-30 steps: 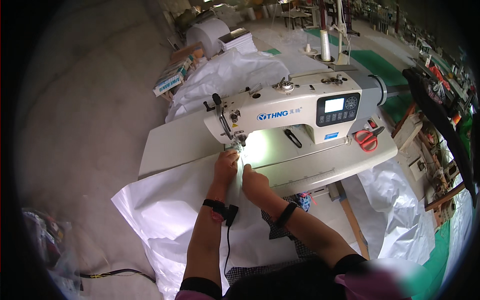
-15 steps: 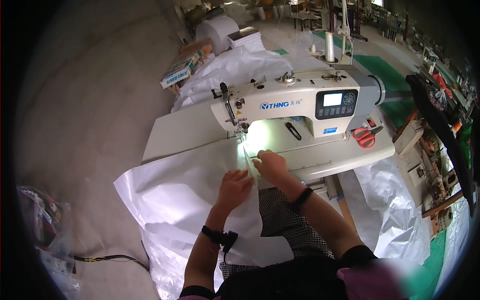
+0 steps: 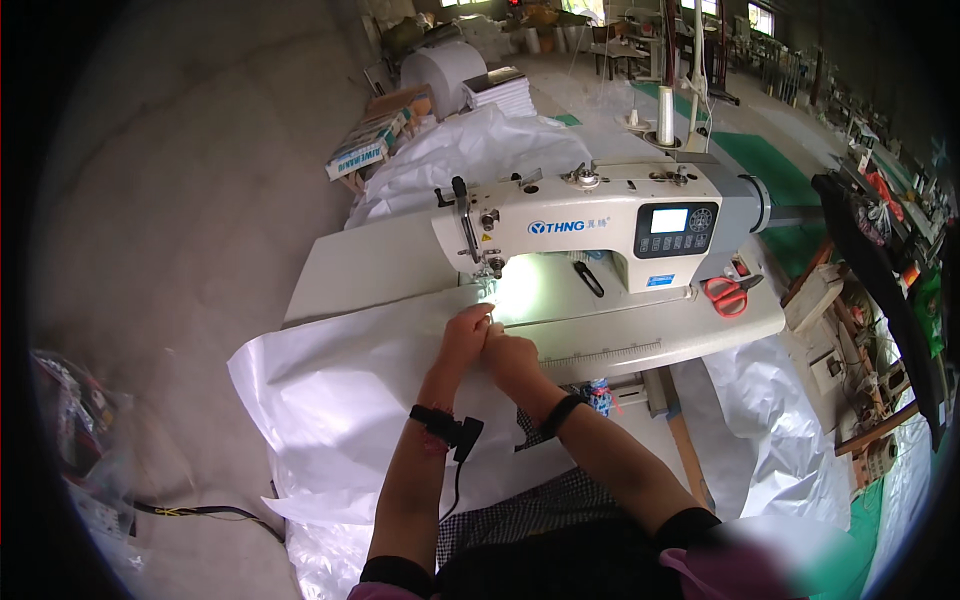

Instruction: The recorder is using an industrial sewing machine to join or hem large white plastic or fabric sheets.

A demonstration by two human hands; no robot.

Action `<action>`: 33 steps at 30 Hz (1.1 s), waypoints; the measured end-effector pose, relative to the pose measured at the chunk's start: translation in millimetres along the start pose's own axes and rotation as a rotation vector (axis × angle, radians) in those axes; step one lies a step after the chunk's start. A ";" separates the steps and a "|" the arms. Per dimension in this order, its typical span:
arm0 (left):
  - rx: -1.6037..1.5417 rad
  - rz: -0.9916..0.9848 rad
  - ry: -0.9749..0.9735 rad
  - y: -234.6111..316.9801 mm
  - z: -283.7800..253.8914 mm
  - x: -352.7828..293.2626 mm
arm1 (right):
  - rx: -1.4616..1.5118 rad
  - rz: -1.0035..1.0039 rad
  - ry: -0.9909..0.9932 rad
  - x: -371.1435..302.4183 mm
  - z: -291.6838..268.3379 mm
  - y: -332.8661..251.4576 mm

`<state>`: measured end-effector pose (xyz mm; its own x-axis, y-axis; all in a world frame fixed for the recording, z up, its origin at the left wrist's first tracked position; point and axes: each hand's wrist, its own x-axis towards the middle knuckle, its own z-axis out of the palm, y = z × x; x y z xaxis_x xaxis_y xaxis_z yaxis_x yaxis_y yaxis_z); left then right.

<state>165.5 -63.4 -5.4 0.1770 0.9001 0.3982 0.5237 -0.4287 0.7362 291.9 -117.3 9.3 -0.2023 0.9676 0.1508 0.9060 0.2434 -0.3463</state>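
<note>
- White sheet [image 3: 340, 385]: it spreads over the near left of the machine bed and drapes off the front, its right edge at my hands.
- My left hand [image 3: 463, 338]: fingers bent and close together at that edge, near the needle; I cannot tell whether they pinch it.
- My right hand [image 3: 512, 358]: curled against the left, fingertips hidden, hold unclear.
- Black snips [image 3: 588, 279]: under the sewing machine [image 3: 610, 215] arm.
- Red-handled scissors [image 3: 727, 297]: farther right.
</note>
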 end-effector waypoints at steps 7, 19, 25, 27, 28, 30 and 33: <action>0.407 0.265 -0.057 -13.3 17.9 -1.6 | 0.031 -0.052 -0.056 -21.5 1.5 13.0; 0.445 0.264 0.010 -11.2 20.7 1.9 | 1.358 0.269 0.124 88.6 11.3 81.3; 0.429 0.200 -0.078 -3.5 18.5 8.9 | 1.424 0.214 0.253 98.5 10.3 68.4; 0.437 0.190 -0.095 -1.6 18.7 8.3 | 1.422 0.180 0.308 97.4 10.4 67.3; 0.444 0.219 -0.061 -1.3 19.0 7.1 | 1.423 0.197 0.299 96.9 10.9 66.8; 0.457 0.253 -0.022 -1.6 19.8 5.0 | 1.439 0.276 0.293 97.5 11.1 66.9; 0.473 0.266 -0.026 -3.8 21.0 3.8 | 1.446 0.274 0.296 101.1 10.9 66.5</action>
<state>181.7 -56.7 -18.1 0.3721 0.7694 0.5192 0.7748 -0.5655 0.2828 327.7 -2.6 -8.6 0.1491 0.9877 0.0470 -0.2725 0.0868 -0.9582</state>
